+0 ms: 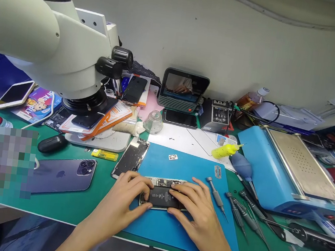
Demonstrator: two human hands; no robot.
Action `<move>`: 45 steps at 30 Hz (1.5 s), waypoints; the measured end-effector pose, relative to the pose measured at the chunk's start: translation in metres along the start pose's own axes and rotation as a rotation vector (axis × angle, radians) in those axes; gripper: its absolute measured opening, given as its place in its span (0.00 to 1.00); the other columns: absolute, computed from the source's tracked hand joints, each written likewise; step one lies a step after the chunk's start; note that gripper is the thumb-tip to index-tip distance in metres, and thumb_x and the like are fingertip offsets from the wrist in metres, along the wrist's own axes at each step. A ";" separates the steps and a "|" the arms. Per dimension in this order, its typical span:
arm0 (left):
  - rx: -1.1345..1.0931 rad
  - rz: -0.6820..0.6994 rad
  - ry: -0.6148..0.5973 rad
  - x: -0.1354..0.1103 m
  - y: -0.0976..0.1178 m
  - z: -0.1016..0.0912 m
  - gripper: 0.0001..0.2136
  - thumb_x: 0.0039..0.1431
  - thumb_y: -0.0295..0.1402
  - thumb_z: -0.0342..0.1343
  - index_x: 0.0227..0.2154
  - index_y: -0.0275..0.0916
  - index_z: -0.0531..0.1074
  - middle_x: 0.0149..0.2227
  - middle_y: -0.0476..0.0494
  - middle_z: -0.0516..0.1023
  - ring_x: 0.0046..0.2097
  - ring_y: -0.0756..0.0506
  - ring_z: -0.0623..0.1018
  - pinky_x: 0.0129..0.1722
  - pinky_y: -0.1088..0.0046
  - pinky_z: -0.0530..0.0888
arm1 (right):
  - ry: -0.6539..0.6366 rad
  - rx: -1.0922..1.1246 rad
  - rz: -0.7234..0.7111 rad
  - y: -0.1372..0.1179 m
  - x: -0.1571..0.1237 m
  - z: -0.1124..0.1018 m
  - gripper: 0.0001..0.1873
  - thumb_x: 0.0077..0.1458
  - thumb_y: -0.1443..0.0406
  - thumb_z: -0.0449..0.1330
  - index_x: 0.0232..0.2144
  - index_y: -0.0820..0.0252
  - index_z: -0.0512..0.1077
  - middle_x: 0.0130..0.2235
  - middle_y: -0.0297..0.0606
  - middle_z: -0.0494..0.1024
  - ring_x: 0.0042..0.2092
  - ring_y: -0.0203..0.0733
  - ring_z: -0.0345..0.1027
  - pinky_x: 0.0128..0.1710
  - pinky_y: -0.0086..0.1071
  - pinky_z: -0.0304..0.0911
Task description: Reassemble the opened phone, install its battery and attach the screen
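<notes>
An opened phone [162, 197] lies sideways on the blue mat [162, 163], its black battery and circuit board exposed. My left hand [126, 196] grips its left end, thumb at the near edge and fingers curled over the far side. At the right end, my right hand [196, 204] holds it the same way, with fingers across the battery area and thumb at the near edge. A detached phone screen [132, 158] rests beyond my left hand. Small metal plates [173, 157] sit on the mat behind the phone. One grey screwdriver [217, 197] lies right of my right hand.
Several more screwdrivers [237, 215] lie at the right, before a blue heating machine [260, 165]. A purple phone [63, 176] and a yellow lighter [104, 155] are at the left. The microscope [73, 48] overhangs the left side. A display device [184, 89] stands at the back.
</notes>
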State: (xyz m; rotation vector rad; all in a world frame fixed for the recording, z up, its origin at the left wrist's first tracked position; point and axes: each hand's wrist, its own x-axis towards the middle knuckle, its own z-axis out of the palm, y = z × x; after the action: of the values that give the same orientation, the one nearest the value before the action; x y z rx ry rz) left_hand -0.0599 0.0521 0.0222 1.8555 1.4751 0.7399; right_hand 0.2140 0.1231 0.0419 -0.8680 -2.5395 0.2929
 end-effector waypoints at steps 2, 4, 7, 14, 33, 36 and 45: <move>-0.001 -0.005 0.007 0.000 0.000 0.000 0.05 0.74 0.34 0.61 0.40 0.46 0.70 0.58 0.47 0.81 0.60 0.37 0.73 0.60 0.54 0.71 | 0.000 0.004 0.005 0.000 -0.001 0.000 0.16 0.73 0.58 0.65 0.59 0.51 0.78 0.56 0.39 0.86 0.57 0.49 0.81 0.67 0.60 0.73; -0.001 -0.010 0.017 0.000 0.000 0.000 0.06 0.74 0.34 0.62 0.39 0.46 0.71 0.58 0.47 0.82 0.60 0.37 0.74 0.60 0.54 0.72 | -0.005 0.011 0.015 0.000 -0.001 0.000 0.16 0.73 0.58 0.65 0.59 0.50 0.79 0.56 0.39 0.86 0.58 0.49 0.81 0.67 0.60 0.73; 0.000 -0.018 0.033 0.000 0.000 0.001 0.06 0.73 0.33 0.63 0.38 0.45 0.72 0.58 0.47 0.82 0.60 0.37 0.75 0.59 0.55 0.73 | -0.009 0.017 0.029 0.000 -0.001 0.000 0.15 0.73 0.58 0.64 0.59 0.49 0.79 0.56 0.39 0.86 0.57 0.49 0.81 0.67 0.60 0.73; 0.013 -0.057 0.043 0.003 0.000 0.003 0.07 0.70 0.31 0.65 0.36 0.46 0.73 0.57 0.49 0.84 0.59 0.37 0.76 0.58 0.55 0.73 | -0.012 0.016 0.032 0.001 -0.002 -0.001 0.14 0.74 0.59 0.63 0.57 0.50 0.80 0.56 0.39 0.86 0.58 0.50 0.81 0.67 0.60 0.73; 0.216 0.129 0.104 -0.001 0.000 0.004 0.08 0.77 0.32 0.59 0.45 0.52 0.83 0.55 0.52 0.85 0.54 0.38 0.77 0.53 0.57 0.75 | 0.009 -0.039 -0.006 -0.010 -0.003 -0.004 0.16 0.75 0.67 0.60 0.60 0.53 0.79 0.58 0.39 0.85 0.61 0.48 0.77 0.67 0.56 0.73; 0.279 0.224 0.137 -0.006 0.000 0.007 0.13 0.80 0.31 0.52 0.55 0.52 0.81 0.56 0.50 0.85 0.54 0.39 0.77 0.52 0.57 0.74 | 0.019 -0.075 -0.012 -0.013 -0.002 -0.003 0.15 0.76 0.67 0.58 0.59 0.55 0.80 0.58 0.38 0.85 0.62 0.47 0.76 0.68 0.54 0.71; 0.644 0.443 0.272 -0.015 0.019 0.016 0.17 0.83 0.39 0.49 0.58 0.36 0.80 0.63 0.43 0.83 0.62 0.41 0.79 0.61 0.60 0.71 | 0.093 -0.232 -0.104 -0.027 -0.008 -0.002 0.14 0.76 0.66 0.59 0.56 0.63 0.80 0.57 0.42 0.86 0.61 0.47 0.76 0.69 0.50 0.64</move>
State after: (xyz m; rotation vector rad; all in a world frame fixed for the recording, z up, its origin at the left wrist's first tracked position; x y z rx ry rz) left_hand -0.0388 0.0321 0.0264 2.7200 1.6119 0.8015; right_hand 0.2063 0.0972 0.0496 -0.8083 -2.5538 -0.0754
